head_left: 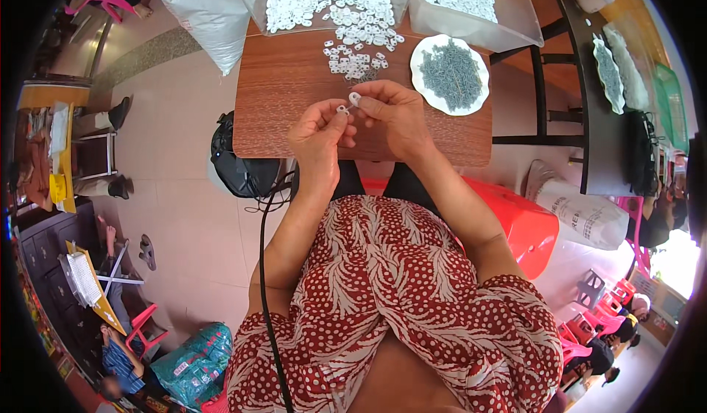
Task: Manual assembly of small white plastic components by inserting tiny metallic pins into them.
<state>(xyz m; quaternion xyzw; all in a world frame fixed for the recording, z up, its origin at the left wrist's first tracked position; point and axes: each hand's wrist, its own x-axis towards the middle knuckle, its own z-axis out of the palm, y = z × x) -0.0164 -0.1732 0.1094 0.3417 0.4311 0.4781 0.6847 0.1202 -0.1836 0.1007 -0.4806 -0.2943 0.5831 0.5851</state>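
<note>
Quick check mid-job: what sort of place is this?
Probably a small, informal hand-assembly workroom: small white pieces and a scalloped white plate heaped with thin grey pieces sit on a wooden table, and another person sits at lower left.

Left of a red stool [521,229] are a black backpack [237,164] and a teal bag [193,365].
</note>
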